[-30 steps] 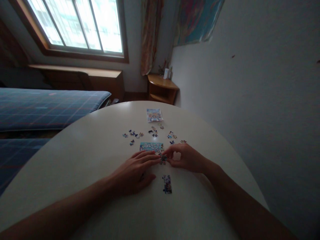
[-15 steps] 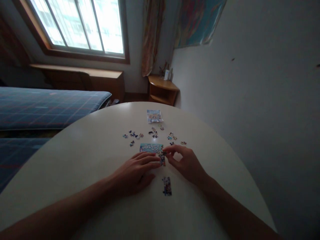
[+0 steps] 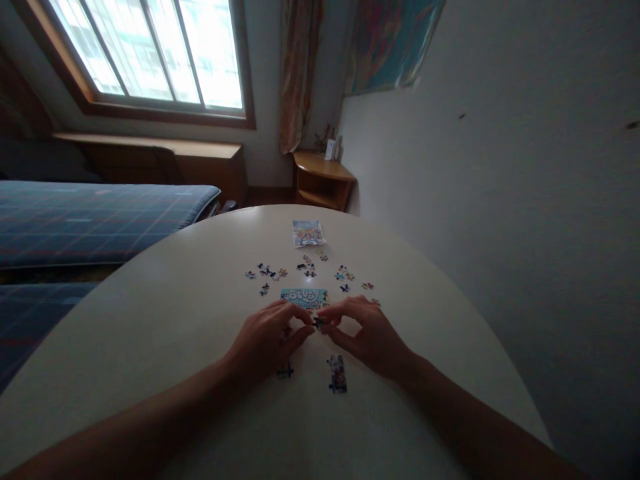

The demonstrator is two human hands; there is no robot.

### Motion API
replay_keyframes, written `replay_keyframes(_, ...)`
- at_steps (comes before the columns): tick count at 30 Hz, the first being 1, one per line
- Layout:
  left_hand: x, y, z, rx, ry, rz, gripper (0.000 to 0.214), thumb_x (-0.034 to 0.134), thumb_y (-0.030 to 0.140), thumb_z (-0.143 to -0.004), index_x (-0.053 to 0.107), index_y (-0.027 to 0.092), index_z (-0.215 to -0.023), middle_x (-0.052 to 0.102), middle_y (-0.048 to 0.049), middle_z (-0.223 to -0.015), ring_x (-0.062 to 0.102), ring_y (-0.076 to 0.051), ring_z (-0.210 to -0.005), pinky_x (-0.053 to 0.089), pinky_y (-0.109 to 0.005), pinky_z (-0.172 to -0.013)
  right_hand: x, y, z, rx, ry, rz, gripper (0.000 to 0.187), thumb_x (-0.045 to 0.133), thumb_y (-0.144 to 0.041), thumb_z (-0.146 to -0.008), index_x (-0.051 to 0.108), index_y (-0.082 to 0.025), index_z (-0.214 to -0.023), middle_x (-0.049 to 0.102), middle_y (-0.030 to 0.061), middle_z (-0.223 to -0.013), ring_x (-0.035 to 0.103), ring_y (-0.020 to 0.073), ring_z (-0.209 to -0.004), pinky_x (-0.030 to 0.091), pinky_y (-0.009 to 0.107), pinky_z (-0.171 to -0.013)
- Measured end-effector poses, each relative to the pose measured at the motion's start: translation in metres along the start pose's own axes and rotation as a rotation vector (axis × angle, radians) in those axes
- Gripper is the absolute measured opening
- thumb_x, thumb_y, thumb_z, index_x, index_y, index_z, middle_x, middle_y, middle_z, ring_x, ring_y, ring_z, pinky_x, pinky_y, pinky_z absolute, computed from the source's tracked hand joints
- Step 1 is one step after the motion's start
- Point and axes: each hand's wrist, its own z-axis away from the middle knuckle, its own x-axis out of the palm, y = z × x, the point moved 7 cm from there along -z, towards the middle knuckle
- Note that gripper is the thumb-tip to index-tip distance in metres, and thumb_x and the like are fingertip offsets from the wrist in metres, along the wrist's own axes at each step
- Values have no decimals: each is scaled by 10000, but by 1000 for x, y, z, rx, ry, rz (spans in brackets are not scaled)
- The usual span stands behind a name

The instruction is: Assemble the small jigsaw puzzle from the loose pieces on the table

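My left hand [image 3: 267, 337] and my right hand [image 3: 364, 330] meet at the middle of a round white table [image 3: 190, 313]. Both pinch a small dark puzzle piece [image 3: 318, 322] between their fingertips, just below a joined blue strip of puzzle [image 3: 303, 296]. A short assembled column of pieces [image 3: 337, 373] lies between my wrists. One dark piece [image 3: 285, 371] lies beside my left hand's heel. Several loose pieces [image 3: 307, 269] are scattered beyond the blue strip.
A small printed picture card [image 3: 307, 233] lies at the table's far side. A white wall [image 3: 500, 167] runs along the right. A bed with a blue plaid cover [image 3: 90, 213] stands at the left, a wooden corner shelf [image 3: 323, 179] behind the table.
My left hand has lifted from flat on the table into a pinch, uncovering a dark piece near its heel. My right hand drew back slightly toward me with the small piece.
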Motion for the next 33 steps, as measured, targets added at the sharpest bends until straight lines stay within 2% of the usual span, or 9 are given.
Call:
replay_keyframes(4,1,2,0,20,-8,29,71,594,269,-919,641,223,-945,704,-31,-916,675,-174,-845,545,-296,-746,2,-1,1,-14,-26,-34,152,672,-245,-859,692,-240,-1009,747,12,-846,673,146,-735,469,336,-833)
replay_keyframes(11,2,3,-1,20,-49,3,81,578,249,-914,640,209,-883,683,-26,-854,655,-167,-766,523,-273,-678,5,3,2,-30,-52,-33,147,693,-261,-851,690,-245,-997,737,3,-834,668,149,-763,456,337,-846)
replay_keyframes(15,2,4,-1,9,-57,-32,98,549,234,-911,631,208,-863,676,-26,-842,646,-162,-768,520,-271,-690,3,9,3,5,-139,-4,236,686,-242,-848,655,-243,-1082,735,-1,-866,663,142,-783,451,321,-840)
replay_keyframes(19,1,3,-1,1,-48,-25,80,551,229,-893,626,206,-875,678,-39,-857,649,-167,-777,526,-285,-704,-6,8,5,14,-315,65,103,717,-273,-817,683,-213,-894,706,0,-789,645,147,-754,437,317,-819)
replay_keyframes(23,1,2,-1,-4,-51,-5,71,555,220,-882,625,209,-884,685,-51,-898,658,-184,-829,531,-314,-737,-11,-1,10,38,-484,92,228,802,-388,-739,690,-216,-838,699,1,-830,635,165,-793,407,355,-877)
replay_keyframes(27,2,0,0,-16,-57,7,64,560,202,-874,623,211,-887,680,-47,-910,653,-179,-825,528,-318,-740,-7,-5,13,52,-530,138,319,831,-452,-682,701,-227,-866,679,27,-927,609,210,-914,402,373,-884)
replay_keyframes(33,-1,2,-1,-28,-37,-6,53,568,195,-868,621,204,-869,680,-48,-891,656,-177,-812,533,-305,-729,-1,-2,13,36,-539,113,271,820,-410,-713,708,-226,-876,669,34,-949,601,206,-927,416,353,-876)
